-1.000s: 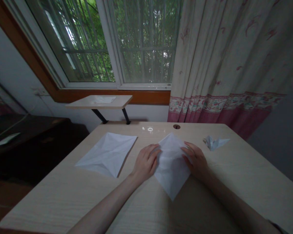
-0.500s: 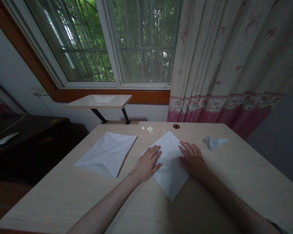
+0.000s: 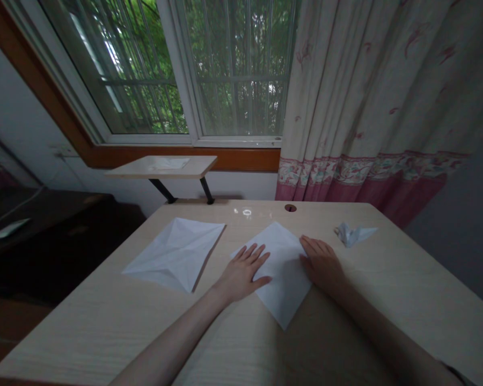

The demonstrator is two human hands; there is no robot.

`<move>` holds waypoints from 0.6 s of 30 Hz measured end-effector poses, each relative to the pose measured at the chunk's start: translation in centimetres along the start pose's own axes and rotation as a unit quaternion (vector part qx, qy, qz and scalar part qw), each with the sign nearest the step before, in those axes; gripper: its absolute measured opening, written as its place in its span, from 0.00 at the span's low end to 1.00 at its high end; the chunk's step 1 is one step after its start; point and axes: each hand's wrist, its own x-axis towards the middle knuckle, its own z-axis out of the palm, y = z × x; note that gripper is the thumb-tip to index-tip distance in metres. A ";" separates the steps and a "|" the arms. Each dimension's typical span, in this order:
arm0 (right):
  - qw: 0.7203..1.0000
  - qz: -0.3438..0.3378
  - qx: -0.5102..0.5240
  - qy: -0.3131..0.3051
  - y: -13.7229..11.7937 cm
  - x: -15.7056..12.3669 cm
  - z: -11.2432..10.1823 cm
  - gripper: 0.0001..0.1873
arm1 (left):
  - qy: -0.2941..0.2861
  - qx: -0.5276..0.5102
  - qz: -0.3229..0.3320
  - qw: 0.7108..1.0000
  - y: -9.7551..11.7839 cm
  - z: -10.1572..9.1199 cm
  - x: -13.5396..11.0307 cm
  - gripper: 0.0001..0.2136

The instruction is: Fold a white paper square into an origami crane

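1. I see the folded white paper (image 3: pixel 285 265) lying flat as a diamond. Its long axis runs from me toward the window, with one sharp tip pointing at my chest and the other at the far edge of the table.
2. The paper rests near the middle of a pale wood-grain table (image 3: pixel 104 321), which has a small round cable hole (image 3: pixel 290 208) just beyond the far tip.
3. A larger creased sheet (image 3: pixel 177 252) lies flat to the left, apart from the paper. A small crumpled paper figure (image 3: pixel 354 234) sits to the right.
4. Behind the table is a barred window (image 3: pixel 225 69) with green leaves outside and a flowered curtain (image 3: pixel 386 96) with a pink hem. A little raised shelf (image 3: pixel 165 167) stands at the far left corner of the table.
5. My left hand (image 3: pixel 241 271) lies palm down on the paper's left corner, fingers spread and straight, gripping nothing.
6. My right hand (image 3: pixel 322 262) presses flat on the right edge, fingers extended. The paper's middle shows bare between both hands.
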 end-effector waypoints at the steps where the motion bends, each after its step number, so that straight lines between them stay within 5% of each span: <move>1: 1.000 0.010 -0.004 0.006 0.2 0.0 0.0 0.21 | 0.005 0.004 -0.005 1.000 0.0 0.1 0.0 0.30; 18: 0.987 0.099 -0.125 0.033 0.9 -0.2 -0.5 0.13 | 0.063 0.062 -0.064 0.994 1.0 -0.9 0.0 0.24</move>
